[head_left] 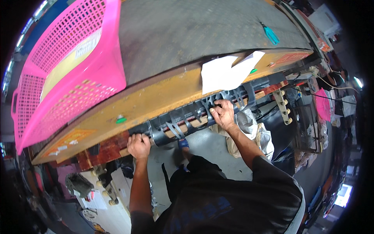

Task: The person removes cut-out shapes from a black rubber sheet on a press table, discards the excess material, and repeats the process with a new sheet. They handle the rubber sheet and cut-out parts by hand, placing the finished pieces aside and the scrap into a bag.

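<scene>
Black cut-out piece: strap-like openwork (179, 115) just below the table's (194, 33) wooden front edge (163, 94), on your side of it.
Long axis: roughly parallel to that edge, climbing from lower left to upper right in view.
Lie from your grips: most of its length runs rightward from your left hand (139, 146); a further stretch continues past your right hand (223, 114).
Nearer hand: your right, set directly on the openwork; your left is at its left end, beside the reddish-brown bar (105, 151).
Right grip: narrow, thumb and fingers drawn together on the black piece.
Left grip: fingers curled down over the edge; what they enclose is hidden, so cannot tell whether you hold the piece there.
White sheet: creased paper (226, 74) draped over the wooden front, above your right hand.
Pink basket: perforated walls (114, 43), at your left on the table.
Basket contents: a yellow sheet (64, 72) and a white printed sheet (89, 43); anything beneath is hidden.
Teal snips: lying on the tabletop (270, 34), far right, well apart from both hands.
Pale sacks: crumpled on the floor (265, 140), right; contents unclear.
</scene>
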`<control>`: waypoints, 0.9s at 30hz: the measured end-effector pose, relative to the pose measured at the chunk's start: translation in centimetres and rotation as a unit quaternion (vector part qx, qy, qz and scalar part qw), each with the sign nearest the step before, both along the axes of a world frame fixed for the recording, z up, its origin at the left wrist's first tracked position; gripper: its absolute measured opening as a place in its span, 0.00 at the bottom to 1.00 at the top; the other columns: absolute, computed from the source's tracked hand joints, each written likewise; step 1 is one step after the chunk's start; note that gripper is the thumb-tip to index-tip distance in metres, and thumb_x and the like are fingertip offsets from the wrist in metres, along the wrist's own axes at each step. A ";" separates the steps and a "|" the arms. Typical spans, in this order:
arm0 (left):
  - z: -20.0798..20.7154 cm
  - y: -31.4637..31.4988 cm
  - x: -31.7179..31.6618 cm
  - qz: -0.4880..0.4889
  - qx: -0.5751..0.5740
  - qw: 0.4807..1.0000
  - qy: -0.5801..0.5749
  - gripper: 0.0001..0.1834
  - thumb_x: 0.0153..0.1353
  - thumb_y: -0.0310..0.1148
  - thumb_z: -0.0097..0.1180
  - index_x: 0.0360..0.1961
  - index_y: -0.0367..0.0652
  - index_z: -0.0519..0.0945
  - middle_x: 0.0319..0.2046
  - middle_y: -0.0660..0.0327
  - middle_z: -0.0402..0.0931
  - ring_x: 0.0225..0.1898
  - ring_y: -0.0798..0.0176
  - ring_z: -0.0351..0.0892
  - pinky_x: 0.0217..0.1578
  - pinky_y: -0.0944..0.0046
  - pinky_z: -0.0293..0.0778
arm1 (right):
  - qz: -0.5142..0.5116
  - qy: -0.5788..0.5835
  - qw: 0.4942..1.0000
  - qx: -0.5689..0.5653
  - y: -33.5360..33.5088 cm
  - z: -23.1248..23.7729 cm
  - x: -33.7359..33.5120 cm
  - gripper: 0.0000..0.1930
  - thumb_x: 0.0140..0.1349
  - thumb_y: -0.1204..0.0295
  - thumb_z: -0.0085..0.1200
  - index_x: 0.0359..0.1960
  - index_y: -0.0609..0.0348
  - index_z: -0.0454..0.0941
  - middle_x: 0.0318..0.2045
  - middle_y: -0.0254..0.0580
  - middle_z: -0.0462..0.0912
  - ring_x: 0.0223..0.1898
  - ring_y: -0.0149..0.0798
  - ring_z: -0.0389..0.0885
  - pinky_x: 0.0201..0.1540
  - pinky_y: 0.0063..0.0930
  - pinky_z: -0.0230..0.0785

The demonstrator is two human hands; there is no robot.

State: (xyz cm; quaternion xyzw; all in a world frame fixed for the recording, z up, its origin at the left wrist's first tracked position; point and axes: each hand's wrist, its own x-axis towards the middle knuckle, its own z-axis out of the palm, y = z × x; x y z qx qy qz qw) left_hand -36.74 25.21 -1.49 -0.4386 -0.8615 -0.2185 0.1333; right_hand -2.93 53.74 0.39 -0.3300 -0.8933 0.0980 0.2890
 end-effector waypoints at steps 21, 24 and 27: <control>4.1 -7.8 11.7 -0.039 0.251 0.908 -0.334 0.08 0.68 0.25 0.56 0.31 0.35 0.82 0.27 0.52 0.80 0.30 0.51 0.82 0.34 0.56 0.76 | -0.021 0.027 0.996 -0.083 -13.5 8.1 2.8 0.18 0.62 0.57 0.70 0.48 0.56 0.91 0.58 0.57 0.84 0.61 0.60 0.79 0.67 0.53 0.71; 4.8 -5.2 14.4 -0.162 0.257 0.890 -0.341 0.07 0.64 0.22 0.58 0.27 0.34 0.78 0.25 0.52 0.76 0.26 0.50 0.78 0.30 0.55 0.73 | 0.045 -0.057 0.987 -0.140 -15.9 8.0 -5.1 0.36 0.58 0.49 0.72 0.67 0.52 0.81 0.70 0.68 0.72 0.71 0.68 0.69 0.73 0.57 0.65; 4.1 -5.0 17.5 -0.165 0.269 0.878 -0.360 0.11 0.64 0.24 0.55 0.24 0.35 0.76 0.21 0.53 0.75 0.23 0.54 0.77 0.28 0.55 0.72 | 0.056 -0.200 0.965 -0.161 -20.1 6.5 -11.0 0.46 0.51 0.47 0.76 0.73 0.44 0.74 0.77 0.65 0.59 0.73 0.79 0.60 0.74 0.67 0.59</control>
